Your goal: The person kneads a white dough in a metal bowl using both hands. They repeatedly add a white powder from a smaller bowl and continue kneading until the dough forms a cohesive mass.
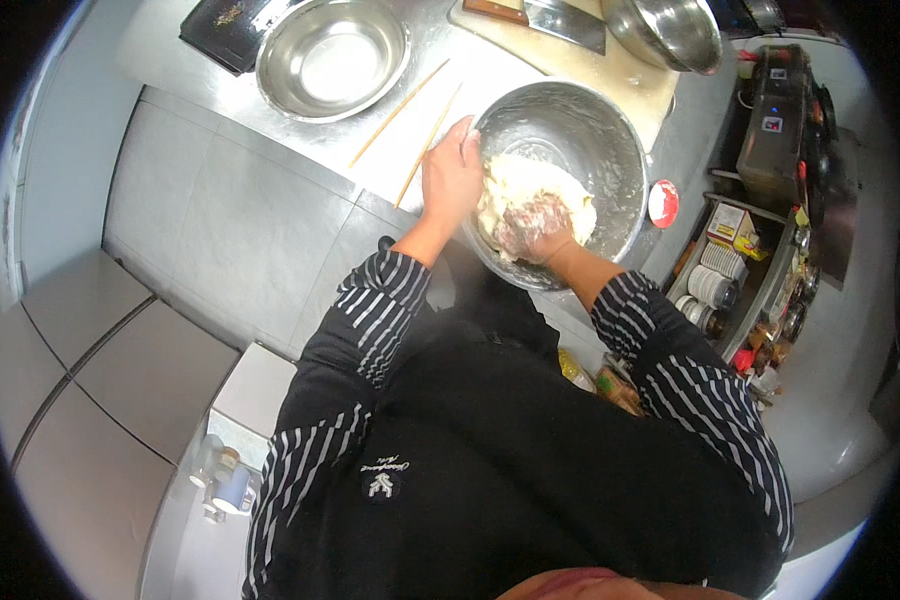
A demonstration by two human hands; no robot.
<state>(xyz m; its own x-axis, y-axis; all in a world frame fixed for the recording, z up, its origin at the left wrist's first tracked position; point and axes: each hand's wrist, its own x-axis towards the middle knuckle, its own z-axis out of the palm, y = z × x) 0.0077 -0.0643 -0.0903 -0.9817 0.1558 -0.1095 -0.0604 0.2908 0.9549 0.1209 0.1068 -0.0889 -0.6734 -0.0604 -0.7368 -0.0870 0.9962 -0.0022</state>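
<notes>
A large steel mixing bowl (607, 127) stands at the edge of the worktop, its inner wall streaked with flour and dough. In it lies a lump of pale, rough dough (529, 176). My left hand (452, 172) grips the bowl's left rim, thumb on the inner side. My right hand (538, 227), coated with flour and dough, is sunk into the dough with its fingers curled and partly hidden. Left of the bowl, apart from my left hand, two long wooden chopsticks (399, 112) lie on the steel worktop (427, 30).
An empty steel basin (337, 67) stands at the back left by a black tray (229, 30). Behind the bowl, a cleaver (566, 26) rests on a cutting board (645, 97) near another steel bowl (667, 30). A red-rimmed small dish (664, 204) sits at right, before shelves with stacked cups (711, 287).
</notes>
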